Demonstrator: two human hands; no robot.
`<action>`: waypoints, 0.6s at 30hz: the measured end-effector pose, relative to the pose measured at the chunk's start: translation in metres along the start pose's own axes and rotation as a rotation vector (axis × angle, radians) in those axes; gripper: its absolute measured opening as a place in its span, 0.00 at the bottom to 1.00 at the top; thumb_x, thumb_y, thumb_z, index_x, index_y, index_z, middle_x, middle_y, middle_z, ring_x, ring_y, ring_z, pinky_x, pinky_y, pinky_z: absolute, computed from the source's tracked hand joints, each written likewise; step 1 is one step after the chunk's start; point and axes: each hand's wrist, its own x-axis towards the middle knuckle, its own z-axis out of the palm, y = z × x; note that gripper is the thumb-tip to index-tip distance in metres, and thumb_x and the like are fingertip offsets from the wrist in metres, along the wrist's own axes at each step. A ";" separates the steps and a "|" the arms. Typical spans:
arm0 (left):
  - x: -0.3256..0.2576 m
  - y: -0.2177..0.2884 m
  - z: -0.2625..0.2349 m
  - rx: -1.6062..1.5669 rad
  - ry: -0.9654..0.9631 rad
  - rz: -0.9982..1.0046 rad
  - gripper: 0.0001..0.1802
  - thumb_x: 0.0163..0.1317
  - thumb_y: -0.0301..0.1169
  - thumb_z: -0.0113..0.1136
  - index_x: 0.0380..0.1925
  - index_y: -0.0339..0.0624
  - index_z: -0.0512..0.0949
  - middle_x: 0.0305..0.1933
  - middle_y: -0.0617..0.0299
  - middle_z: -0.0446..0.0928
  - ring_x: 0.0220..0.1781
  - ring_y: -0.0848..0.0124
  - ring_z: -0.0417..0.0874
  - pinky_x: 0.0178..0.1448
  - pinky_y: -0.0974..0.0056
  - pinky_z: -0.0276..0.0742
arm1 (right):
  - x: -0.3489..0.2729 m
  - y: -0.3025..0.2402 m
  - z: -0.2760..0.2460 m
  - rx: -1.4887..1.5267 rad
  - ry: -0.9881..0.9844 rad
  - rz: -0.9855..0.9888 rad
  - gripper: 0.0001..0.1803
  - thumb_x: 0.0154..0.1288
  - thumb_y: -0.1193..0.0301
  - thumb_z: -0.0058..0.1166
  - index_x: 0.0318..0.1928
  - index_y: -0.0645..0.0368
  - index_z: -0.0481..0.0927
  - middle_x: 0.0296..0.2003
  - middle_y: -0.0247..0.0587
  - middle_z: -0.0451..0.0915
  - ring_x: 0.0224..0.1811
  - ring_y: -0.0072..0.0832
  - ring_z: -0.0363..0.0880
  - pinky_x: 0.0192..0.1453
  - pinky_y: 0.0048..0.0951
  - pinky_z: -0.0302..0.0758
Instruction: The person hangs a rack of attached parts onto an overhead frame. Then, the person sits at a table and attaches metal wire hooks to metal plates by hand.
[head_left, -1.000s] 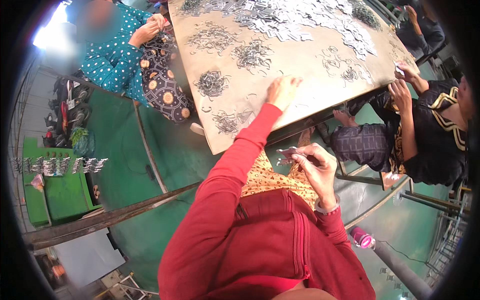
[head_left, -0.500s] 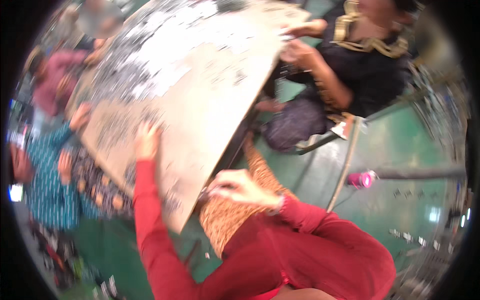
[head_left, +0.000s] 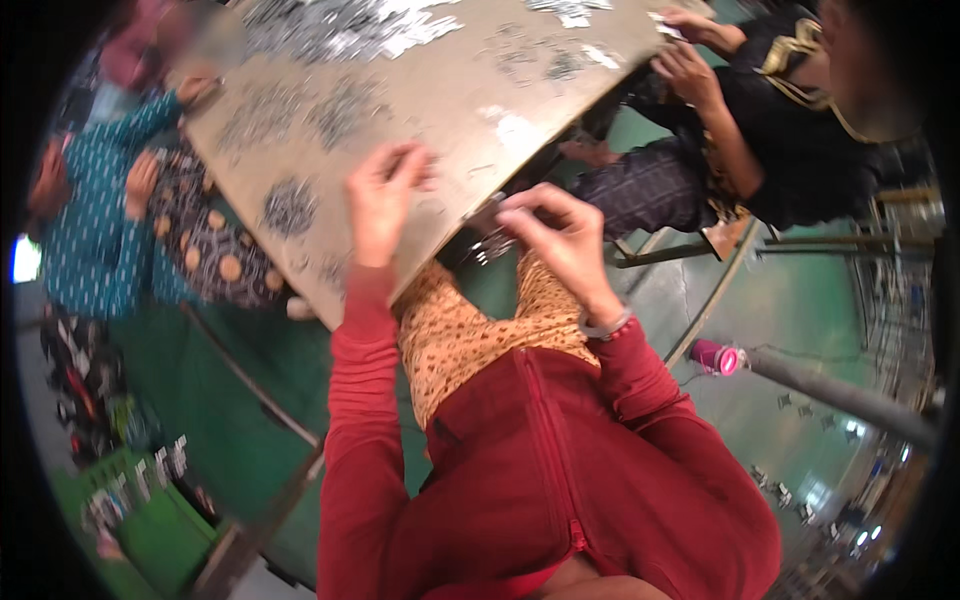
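Observation:
My left hand [head_left: 383, 200] is raised over the near corner of the table [head_left: 420, 105], its fingers curled in a pinch. Whatever it may hold is too blurred to make out. Just past the table's right edge, my right hand [head_left: 560, 235] has thumb and fingertips pressed together on a small dark metal piece [head_left: 486, 214]. Shiny metal bits [head_left: 490, 246] show below those fingertips; I cannot tell whether they are held or lie beneath. A round heap of small metal parts [head_left: 290, 207] lies left of my left hand, with looser heaps [head_left: 345, 110] farther up.
A large silvery pile [head_left: 350, 28] covers the table's far part. One person in a teal patterned top [head_left: 110, 190] sits at left, another in black [head_left: 800, 170] at right, hands over the table edge. A green bin [head_left: 150, 530] stands lower left; a pink cylinder [head_left: 716, 357] is at right.
My left hand has lifted off the tabletop and curled its fingers. My right hand has moved up and to the right, beside the table edge. The whole view has shifted and turned.

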 end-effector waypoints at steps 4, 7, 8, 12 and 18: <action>-0.039 0.021 0.024 -0.183 -0.175 0.052 0.08 0.60 0.27 0.57 0.36 0.33 0.76 0.33 0.62 0.77 0.36 0.77 0.76 0.43 0.72 0.73 | -0.004 0.005 0.002 0.122 0.034 0.116 0.04 0.58 0.76 0.58 0.34 0.63 0.79 0.24 0.30 0.78 0.24 0.10 0.72 0.24 0.12 0.68; -0.048 0.015 0.025 -0.307 -0.256 -0.051 0.11 0.58 0.30 0.60 0.35 0.33 0.76 0.34 0.63 0.76 0.36 0.78 0.76 0.42 0.73 0.72 | -0.012 0.007 0.006 0.128 0.036 0.140 0.04 0.58 0.76 0.58 0.34 0.63 0.79 0.24 0.30 0.78 0.24 0.10 0.72 0.24 0.12 0.68; -0.047 0.012 0.024 -0.193 -0.246 -0.021 0.11 0.59 0.31 0.60 0.35 0.33 0.76 0.34 0.62 0.75 0.35 0.78 0.75 0.41 0.73 0.72 | -0.013 0.006 0.007 0.156 0.038 0.130 0.04 0.59 0.76 0.58 0.34 0.63 0.78 0.25 0.30 0.79 0.24 0.10 0.72 0.24 0.12 0.68; -0.046 0.005 0.029 -0.010 -0.218 0.035 0.11 0.59 0.32 0.60 0.33 0.33 0.76 0.31 0.64 0.75 0.31 0.80 0.73 0.36 0.74 0.70 | -0.022 0.005 0.003 0.186 0.083 0.113 0.05 0.59 0.77 0.57 0.36 0.63 0.78 0.27 0.30 0.79 0.24 0.11 0.73 0.25 0.12 0.69; -0.041 0.005 0.041 -0.029 -0.171 0.084 0.10 0.59 0.31 0.59 0.31 0.33 0.76 0.26 0.63 0.77 0.29 0.80 0.75 0.34 0.74 0.71 | -0.014 0.005 -0.002 -0.086 0.126 -0.052 0.03 0.57 0.79 0.58 0.32 0.65 0.78 0.23 0.31 0.77 0.25 0.12 0.73 0.28 0.16 0.71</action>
